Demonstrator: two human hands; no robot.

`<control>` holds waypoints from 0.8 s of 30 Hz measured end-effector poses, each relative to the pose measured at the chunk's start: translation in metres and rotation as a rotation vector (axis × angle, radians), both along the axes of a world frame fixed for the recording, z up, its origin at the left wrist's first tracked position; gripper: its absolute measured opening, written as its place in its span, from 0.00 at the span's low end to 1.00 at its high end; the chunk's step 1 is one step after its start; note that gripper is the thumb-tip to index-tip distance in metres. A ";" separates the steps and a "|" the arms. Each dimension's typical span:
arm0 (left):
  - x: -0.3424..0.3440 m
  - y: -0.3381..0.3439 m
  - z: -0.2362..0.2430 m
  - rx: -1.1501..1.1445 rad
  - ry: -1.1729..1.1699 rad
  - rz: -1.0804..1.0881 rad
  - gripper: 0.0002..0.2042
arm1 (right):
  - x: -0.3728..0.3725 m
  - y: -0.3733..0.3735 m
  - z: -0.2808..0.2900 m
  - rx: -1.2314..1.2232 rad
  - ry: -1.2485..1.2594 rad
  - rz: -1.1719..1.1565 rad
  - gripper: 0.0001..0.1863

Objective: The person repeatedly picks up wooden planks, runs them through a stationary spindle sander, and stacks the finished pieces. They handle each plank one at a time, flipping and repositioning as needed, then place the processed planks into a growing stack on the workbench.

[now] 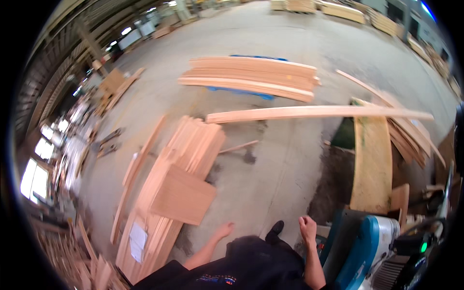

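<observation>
My left hand [225, 229] hangs in front of my body, to the right of a stack of wooden boards [162, 193]. Motion blurs its fingers, and nothing shows in it. My right hand [307, 228] is raised with its fingers curled closed, and I see nothing in it. It is nearest to a teal and white machine [369, 251] at my right. On the board stack lie a square wooden panel [183, 195] and white paper sheets [137, 241]. Neither hand touches the wood.
A long beam [319, 113] crosses ahead, its right part over a wide yellowish plank [372, 164]. Further off, a board stack [251, 75] rests on a blue pallet [241, 93]. Loose boards lean at the right; scrap wood [72, 256] is at lower left.
</observation>
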State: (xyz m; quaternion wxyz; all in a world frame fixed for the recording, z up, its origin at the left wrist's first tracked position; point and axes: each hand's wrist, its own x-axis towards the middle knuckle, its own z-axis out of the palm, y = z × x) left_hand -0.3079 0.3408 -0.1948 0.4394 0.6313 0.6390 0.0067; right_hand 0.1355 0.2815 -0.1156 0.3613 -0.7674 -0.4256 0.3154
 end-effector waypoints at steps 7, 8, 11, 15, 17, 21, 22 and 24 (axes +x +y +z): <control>0.068 0.120 0.026 0.045 -0.054 -0.048 0.20 | 0.071 0.080 0.015 -0.041 -0.134 0.014 0.14; 0.086 0.137 0.026 0.049 -0.082 -0.046 0.20 | 0.080 0.083 0.008 -0.056 -0.169 0.033 0.13; 0.162 0.200 0.042 0.025 -0.037 -0.260 0.21 | 0.104 0.088 0.021 -0.151 -0.111 -0.038 0.13; 0.265 0.292 0.062 -0.085 0.074 -0.570 0.22 | 0.129 0.089 0.010 -0.375 -0.070 -0.130 0.17; 0.314 0.339 0.060 -0.007 0.074 -0.713 0.22 | 0.138 0.093 0.012 -0.445 -0.093 -0.206 0.16; 0.409 0.424 0.078 0.077 0.039 -0.979 0.21 | 0.144 0.097 0.024 -0.536 0.012 -0.438 0.15; 0.432 0.445 0.080 0.107 0.020 -1.047 0.21 | 0.144 0.099 0.028 -0.534 0.023 -0.493 0.15; 0.478 0.481 0.079 0.183 -0.079 -1.102 0.20 | 0.147 0.104 0.038 -0.531 0.050 -0.600 0.15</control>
